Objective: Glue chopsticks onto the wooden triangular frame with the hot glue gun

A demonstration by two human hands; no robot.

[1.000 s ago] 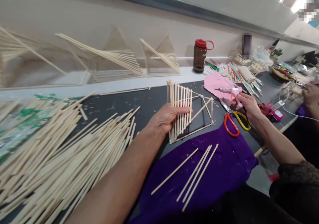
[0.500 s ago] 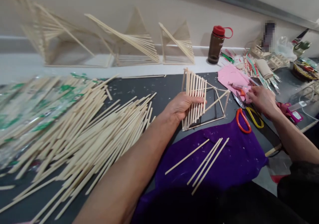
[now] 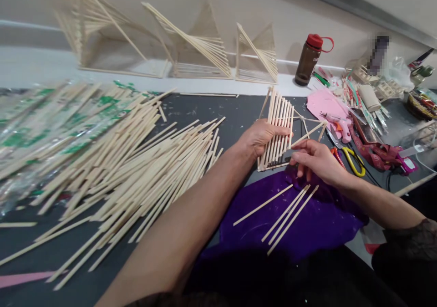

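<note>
A small frame of thin wooden sticks (image 3: pixel 280 115), with a slanted row of several sticks across one side, stands on the dark table. My left hand (image 3: pixel 257 136) grips that row, thumb in front and the other fingers mostly hidden behind. My right hand (image 3: pixel 316 159) is at the frame's lower right side, index finger by the end of a stick, thumb apart from it; nothing shows in its fingers. Below lies a purple cloth (image 3: pixel 327 211) with several loose sticks (image 3: pixel 292 220). A pink glue gun (image 3: pixel 345 131) and scissors (image 3: pixel 355 161) with red and yellow handles lie to the right.
A large pile of wooden sticks (image 3: pixel 160 179) spreads at left beside clear plastic packaging (image 3: pixel 51 120). Three twisted stick models (image 3: pixel 205 47) stand along the wall. A brown bottle (image 3: pixel 306 63) with a red lid is behind a pink sheet (image 3: pixel 316 99). A dark red ribbon (image 3: pixel 375 154) lies right.
My right hand has left the glue gun, which now lies on the table, and moved left to the stick frame. My left hand keeps its hold. The camera view has shifted slightly.
</note>
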